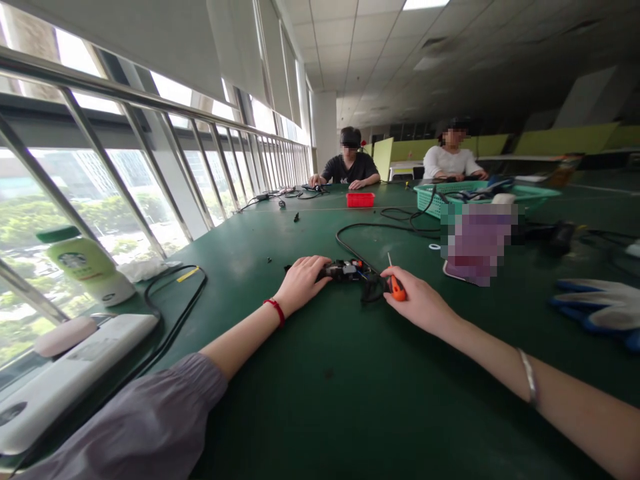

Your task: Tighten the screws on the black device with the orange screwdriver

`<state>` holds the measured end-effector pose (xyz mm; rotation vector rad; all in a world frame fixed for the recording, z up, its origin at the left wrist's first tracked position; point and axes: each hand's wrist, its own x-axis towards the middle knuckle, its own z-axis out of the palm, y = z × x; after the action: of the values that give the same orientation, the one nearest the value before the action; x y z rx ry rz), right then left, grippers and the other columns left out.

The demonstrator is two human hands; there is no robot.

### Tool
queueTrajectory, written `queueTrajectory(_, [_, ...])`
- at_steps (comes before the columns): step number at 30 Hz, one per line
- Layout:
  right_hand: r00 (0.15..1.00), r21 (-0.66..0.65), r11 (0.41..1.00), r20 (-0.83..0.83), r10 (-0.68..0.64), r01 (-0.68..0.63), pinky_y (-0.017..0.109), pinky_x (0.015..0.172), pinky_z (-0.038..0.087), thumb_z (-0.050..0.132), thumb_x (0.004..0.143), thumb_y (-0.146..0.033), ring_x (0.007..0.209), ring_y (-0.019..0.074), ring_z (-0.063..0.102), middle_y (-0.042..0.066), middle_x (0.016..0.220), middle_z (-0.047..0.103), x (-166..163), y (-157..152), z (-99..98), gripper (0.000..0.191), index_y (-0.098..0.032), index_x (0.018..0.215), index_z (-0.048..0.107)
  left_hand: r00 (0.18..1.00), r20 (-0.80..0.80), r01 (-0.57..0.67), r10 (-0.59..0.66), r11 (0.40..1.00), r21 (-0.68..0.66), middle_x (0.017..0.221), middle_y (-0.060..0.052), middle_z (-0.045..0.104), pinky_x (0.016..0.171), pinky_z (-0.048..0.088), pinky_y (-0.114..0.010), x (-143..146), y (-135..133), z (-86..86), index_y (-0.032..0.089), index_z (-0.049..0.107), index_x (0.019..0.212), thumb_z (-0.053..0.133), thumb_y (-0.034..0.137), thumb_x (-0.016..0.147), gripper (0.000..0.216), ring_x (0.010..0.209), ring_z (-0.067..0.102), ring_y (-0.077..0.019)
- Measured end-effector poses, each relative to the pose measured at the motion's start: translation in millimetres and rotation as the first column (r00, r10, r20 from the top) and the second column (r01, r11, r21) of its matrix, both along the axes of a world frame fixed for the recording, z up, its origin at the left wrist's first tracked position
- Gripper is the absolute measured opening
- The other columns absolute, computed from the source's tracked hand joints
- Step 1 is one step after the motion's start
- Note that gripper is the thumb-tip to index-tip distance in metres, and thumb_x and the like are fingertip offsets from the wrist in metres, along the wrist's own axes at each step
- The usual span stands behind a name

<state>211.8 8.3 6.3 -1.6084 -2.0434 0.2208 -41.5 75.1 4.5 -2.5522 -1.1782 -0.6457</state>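
Note:
On the green table, a black elongated device [346, 270] lies with its inner parts and small wires showing. A black cable [345, 230] runs from it in a loop toward the back right. My left hand [303, 281] is closed over the device's left end, the fingers hiding that part. At its right end, my right hand [415, 298] grips a screwdriver [397, 288] with an orange and black handle. The screwdriver's thin shaft points up and away from the device. Its tip touches nothing that I can see.
A green basket [429, 200] holding tools and cables stands at the back right, with a pixelated purplish thing [477, 243] before it. Gloves [603, 305] lie far right. Left are a bottle [83, 263] and white case [80, 377]. Two people sit behind a red tray [361, 200].

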Motion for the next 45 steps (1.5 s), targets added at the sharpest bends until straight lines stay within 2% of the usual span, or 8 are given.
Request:
queueTrajectory(11, [0.997,-0.022,0.999,0.075,0.034,-0.032,0.031,0.063,0.05,0.05,0.08,-0.03,0.081,0.0209,0.065,0.005,0.106,0.064,-9,-4,1.9,0.044,-0.026,0.124,0.047,0.999,0.01,0.031,-0.03,0.997,-0.074,0.12,-0.007,0.058,0.095,0.044,-0.036,-8,8,2.9,0.02,0.052,0.121,0.044,0.027,0.09,0.033,0.108,0.054,-0.0213])
queueTrajectory(13, [0.992,-0.049,0.997,0.099,0.072,-0.067,0.029,0.059,0.048,0.05,0.081,-0.031,0.077,0.02,0.064,0.004,0.096,0.065,-9,-4,3.7,0.045,-0.027,0.125,0.047,0.999,0.047,-0.018,0.021,0.998,-0.057,0.123,-0.007,0.057,0.098,0.043,-0.036,-24,16,6.2,0.018,0.051,0.123,0.037,0.026,0.092,0.035,0.111,0.054,-0.0217])
queueTrajectory(15, [0.984,-0.067,0.993,0.141,0.106,-0.097,0.028,0.056,0.047,0.05,0.081,-0.032,0.072,0.0195,0.064,0.003,0.09,0.065,-9,-3,4.0,0.045,-0.027,0.126,0.048,0.962,0.135,-0.235,0.237,0.971,-0.036,0.124,-0.01,0.055,0.095,0.044,-0.038,-49,24,8.2,0.015,0.05,0.125,0.032,0.016,0.088,0.041,0.111,0.054,-0.0237])
queueTrajectory(17, [0.974,-0.079,0.99,0.184,0.129,-0.116,0.028,0.054,0.046,0.05,0.081,-0.033,0.07,0.0195,0.063,0.003,0.087,0.066,-7,-3,3.3,0.046,-0.027,0.126,0.048,0.92,0.093,-0.375,0.381,0.924,-0.075,0.127,-0.01,0.053,0.096,0.044,-0.037,-78,32,7.8,0.016,0.051,0.127,0.03,0.007,0.081,0.052,0.112,0.053,-0.0243])
queueTrajectory(22, [0.961,-0.088,0.983,0.214,0.176,-0.161,0.03,0.06,0.048,0.05,0.081,-0.035,0.075,0.0197,0.065,0.005,0.101,0.066,-2,-1,2.2,0.047,-0.026,0.128,0.049,0.935,-0.155,-0.346,0.32,0.917,-0.196,0.135,-0.006,0.047,0.1,0.041,-0.033,-122,38,5.8,0.021,0.046,0.134,0.029,0.007,0.078,0.06,0.12,0.049,-0.0216])
queueTrajectory(28, [0.954,-0.098,0.979,0.224,0.199,-0.181,0.032,0.061,0.05,0.049,0.082,-0.036,0.076,0.0206,0.066,0.006,0.106,0.066,-2,-3,4.8,0.048,-0.025,0.129,0.049,0.908,-0.321,-0.321,0.268,0.939,-0.125,0.121,-0.008,0.057,0.084,0.049,-0.031,-113,33,14.5,0.024,0.054,0.127,0.03,0.013,0.082,0.052,0.103,0.057,-0.0219])
queueTrajectory(35, [0.953,-0.059,0.976,0.211,0.217,-0.209,0.035,0.071,0.053,0.05,0.081,-0.034,0.087,0.0229,0.067,0.006,0.116,0.065,-1,-2,4.7,0.045,-0.025,0.126,0.051,0.91,-0.317,-0.312,0.269,0.946,-0.093,0.105,-0.007,0.062,0.07,0.048,-0.026,-120,35,17.5,0.024,0.067,0.104,0.035,0.019,0.086,0.038,0.088,0.061,-0.0196])
queueTrajectory(45, [0.945,-0.112,0.967,0.212,0.247,-0.227,0.039,0.078,0.052,0.049,0.082,-0.033,0.094,0.0236,0.065,0.007,0.122,0.061,0,-1,7.0,0.045,-0.024,0.127,0.049,0.873,-0.327,-0.403,0.361,0.913,-0.069,0.1,-0.006,0.063,0.064,0.045,-0.025,-111,32,20.7,0.02,0.063,0.092,0.037,0.02,0.083,0.028,0.084,0.061,-0.0188])
